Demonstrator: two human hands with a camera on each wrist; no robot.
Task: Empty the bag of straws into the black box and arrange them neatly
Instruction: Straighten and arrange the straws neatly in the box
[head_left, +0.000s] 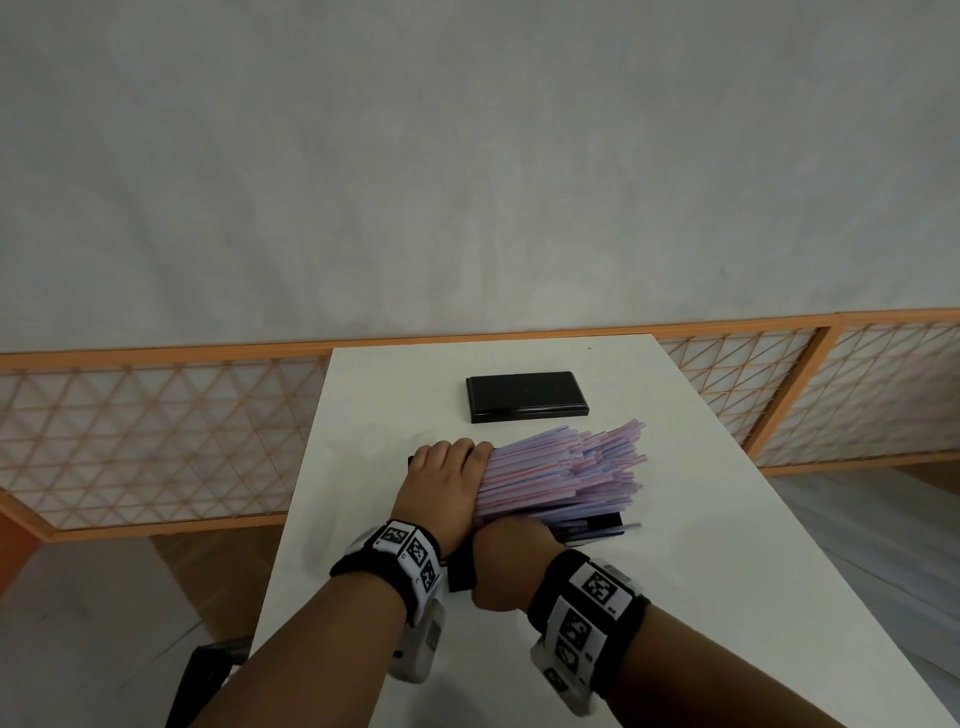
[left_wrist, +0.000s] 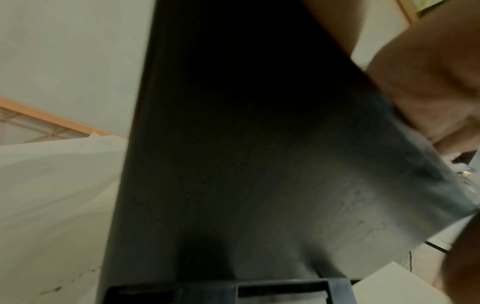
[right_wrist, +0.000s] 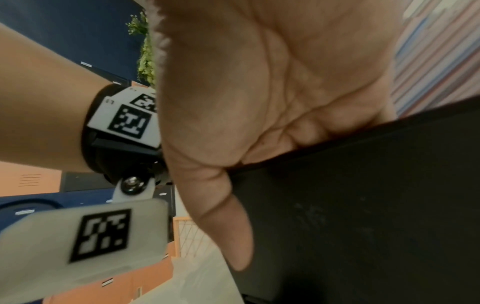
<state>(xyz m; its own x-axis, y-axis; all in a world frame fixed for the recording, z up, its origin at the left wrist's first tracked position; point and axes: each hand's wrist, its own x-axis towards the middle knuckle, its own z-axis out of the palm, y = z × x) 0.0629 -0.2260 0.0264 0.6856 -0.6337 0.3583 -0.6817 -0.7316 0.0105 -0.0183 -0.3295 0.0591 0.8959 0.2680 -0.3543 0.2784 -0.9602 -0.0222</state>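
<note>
Head view: light is falling soft and even, dim overall; white bench (head_left: 701, 597) is reading grey, straws (head_left: 561, 478) are casting only a faint shadow. Lens is bowing the screen rail (head_left: 156, 358) toward the edges. Left wrist view: black box (left_wrist: 233, 144) is filling the frame, dark, grainy, smeared. Right wrist view: right hand (right_wrist: 285, 92) is sitting too close, soft; nearby tag (right_wrist: 101, 234) is blurring

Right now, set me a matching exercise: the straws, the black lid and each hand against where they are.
1 straws
2 black lid
3 left hand
4 right hand

A far on the table, alone
B at the black box's near wall
C over the black box, fanning rightward
D on the straws' left ends

Pairs: 1-C, 2-A, 3-D, 4-B
</note>
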